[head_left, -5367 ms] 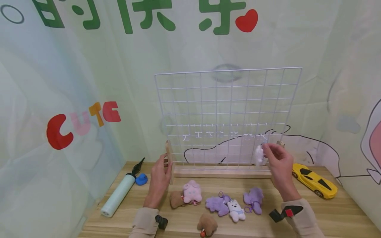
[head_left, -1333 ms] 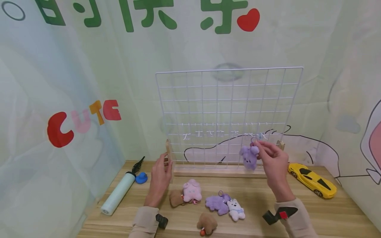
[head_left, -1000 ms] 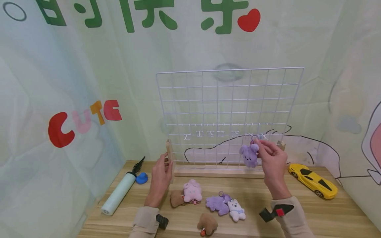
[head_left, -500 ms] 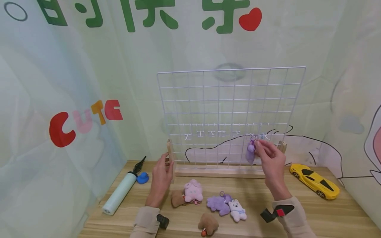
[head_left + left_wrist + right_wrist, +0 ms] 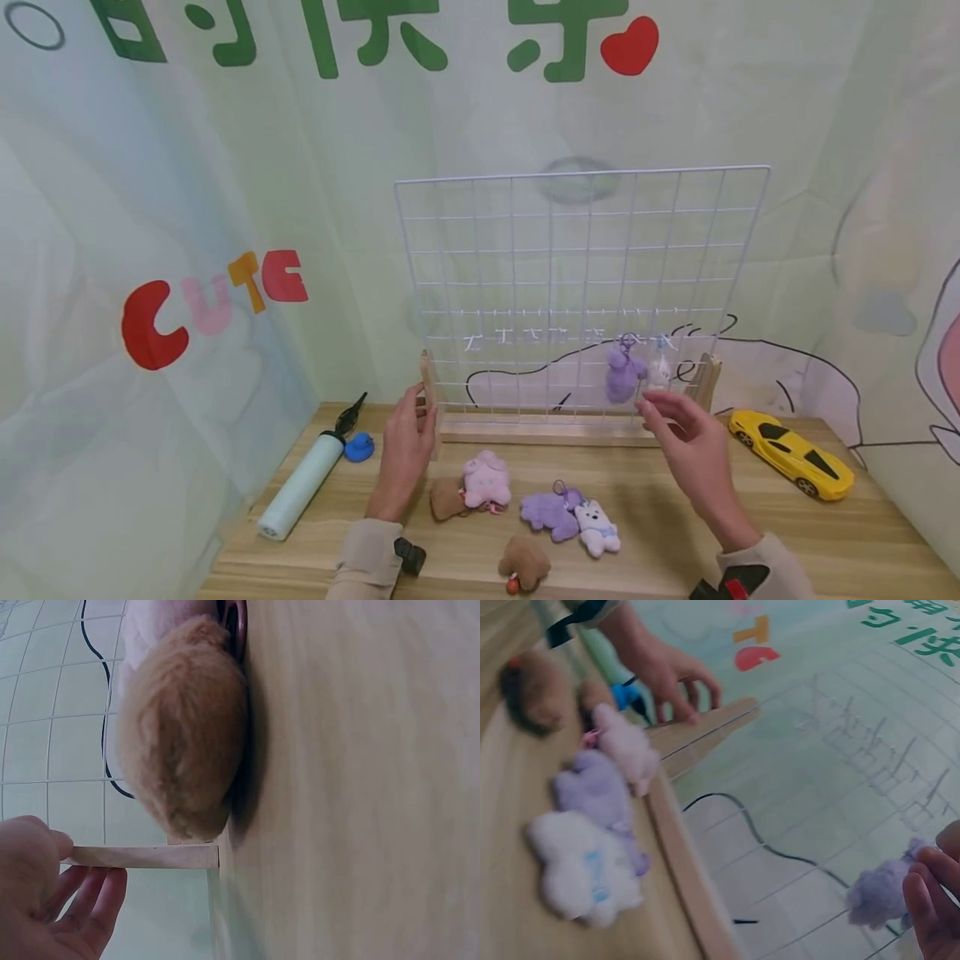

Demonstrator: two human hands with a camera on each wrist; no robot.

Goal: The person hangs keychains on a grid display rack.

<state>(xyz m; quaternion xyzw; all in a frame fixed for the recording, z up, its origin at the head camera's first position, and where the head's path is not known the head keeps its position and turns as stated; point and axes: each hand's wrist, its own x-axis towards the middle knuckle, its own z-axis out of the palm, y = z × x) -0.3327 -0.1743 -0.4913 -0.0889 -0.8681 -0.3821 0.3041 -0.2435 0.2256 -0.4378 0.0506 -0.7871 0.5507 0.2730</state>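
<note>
My left hand (image 5: 405, 446) grips the wooden end post (image 5: 428, 379) of a stand; in the left wrist view, thumb and fingers lie on either side of the post (image 5: 150, 857). The stand carries a white wire grid (image 5: 551, 250) with a row of small hooks. A purple plush keychain (image 5: 624, 375) hangs from one hook, its back to me. Right of it hangs a white plush keychain (image 5: 658, 371). My right hand (image 5: 693, 458) is just below them with bent, relaxed fingers, holding nothing. In the right wrist view its fingertips overlap the purple plush (image 5: 881, 892).
On the table lie a pink plush (image 5: 486, 479) over a brown one (image 5: 446, 500), another brown plush (image 5: 525, 562), a purple plush (image 5: 549, 515) and a white bear (image 5: 597, 529). A pump (image 5: 300, 487) and blue duck (image 5: 359, 447) lie left, a yellow car (image 5: 791, 454) right.
The white plush, then the purple one, has been hung on the hooks. My right hand has let go of the purple plush and dropped lower. The left hand stays on the post.
</note>
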